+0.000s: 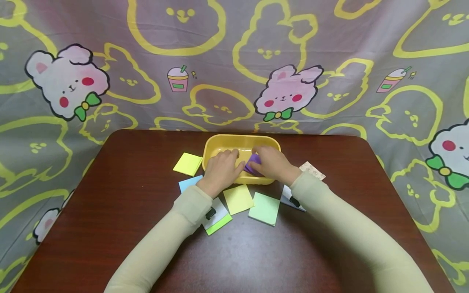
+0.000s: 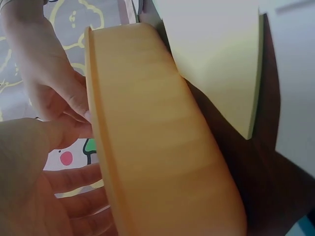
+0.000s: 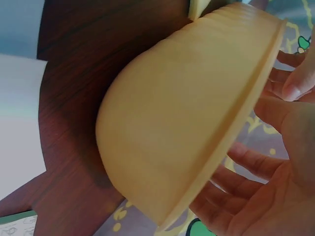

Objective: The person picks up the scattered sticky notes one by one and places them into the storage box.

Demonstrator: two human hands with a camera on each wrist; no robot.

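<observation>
A person in pale sleeves [image 1: 157, 240] bent both hands into a yellow tray [image 1: 253, 180] at the far side of a dark red-brown desk [image 1: 146, 175], before a curtain [image 1: 227, 53] printed with rabbits and drink cups. The right hand [image 1: 272, 162] angled in from the tray's right side, its grip nearly closed on a purple pad [image 1: 251, 166] — the thumb against its near side, the fingers bent beyond. The purple pad sat inside the tray, toward the near wall and right of center; whether it rested on the bottom could not be told.

The left hand [image 1: 221, 170] crossed the tray's near left rim, its grip loose and partly open, fingers gently bent, the thumb tip just beside the purple pad. In both wrist views the tray's outer wall hid the fingertips.

More pads ringed the tray on the desk. A bright yellow pad [image 1: 187, 164] lay at its left end, with a blue pad [image 1: 189, 183] near the left wrist and a white pad [image 1: 218, 211] over a lime pad [image 1: 219, 225]. A pale yellow pad [image 1: 238, 199] lay in front, a mint pad [image 1: 264, 208] to its right. Farther right — partly covered by the right arm — lay a gray pad [image 1: 287, 194] and a patterned pad [image 1: 313, 170].
</observation>
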